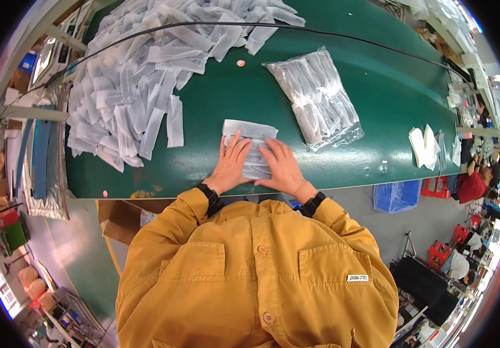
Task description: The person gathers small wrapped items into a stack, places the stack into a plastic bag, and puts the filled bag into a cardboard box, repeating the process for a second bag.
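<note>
Here, both hands lie flat on a small stack of white strips (252, 152) that sits near the front edge of the green bench (389, 104), right in front of the person. The left hand (231, 163) presses on the left side of the stack with its fingers spread wide, and the right hand (282, 166) presses on the right side, its fingers open too. Neither hand grips anything; they just rest on top and seem to square the stack up. The forearms come up from the lower edge in yellow sleeves, each with a dark band at the wrist, and the hands point away from the body and lean a little toward each other. One clear bag (318, 98) full of strips already lies on the bench, near the stack on the right side, so I think one lot is done. A very big loose pile of white strips (139, 75) covers the far left part of the bench, so it looks like most of the work is left. A few white bits (427, 145) lie well apart on the right.
</note>
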Tool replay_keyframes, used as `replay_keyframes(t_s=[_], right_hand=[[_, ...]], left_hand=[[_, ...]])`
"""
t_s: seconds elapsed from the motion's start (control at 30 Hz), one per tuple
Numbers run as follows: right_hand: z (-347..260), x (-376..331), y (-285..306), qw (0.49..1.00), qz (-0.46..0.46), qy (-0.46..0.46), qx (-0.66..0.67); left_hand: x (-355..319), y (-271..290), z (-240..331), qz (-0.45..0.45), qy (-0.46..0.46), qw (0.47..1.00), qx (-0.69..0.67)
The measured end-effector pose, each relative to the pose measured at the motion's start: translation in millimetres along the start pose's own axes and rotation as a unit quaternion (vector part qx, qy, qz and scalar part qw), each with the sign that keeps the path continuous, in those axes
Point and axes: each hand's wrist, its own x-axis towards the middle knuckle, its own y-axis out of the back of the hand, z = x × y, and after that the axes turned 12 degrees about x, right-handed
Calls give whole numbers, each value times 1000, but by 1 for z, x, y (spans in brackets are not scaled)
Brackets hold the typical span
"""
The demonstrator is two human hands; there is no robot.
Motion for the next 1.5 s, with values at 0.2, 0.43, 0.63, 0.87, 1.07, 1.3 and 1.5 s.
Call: replay_keyframes(t_s=[0.2,0.43,0.63,0.87,1.07,1.3,1.5], right_hand=[[9,-6,-13,997,-73,4,-19],[28,3,-20,995,-77,52,26],[48,-45,33,993,-76,25,91],[77,-175,179,974,59,-215,-34],[118,-170,174,967,89,-233,-59],[152,-53,126,962,231,-144,8],[205,33,111,911,198,-295,-210]], left_hand=[[-13,-14,-3,34,-34,995,-92],[-6,-14,-1,28,-16,997,-67],[34,-7,57,-7,-51,987,-155],[138,4,153,76,-56,992,-84],[191,-57,140,-6,-46,998,43],[197,-16,148,109,-30,988,-102],[213,-48,180,110,-14,979,-171]])
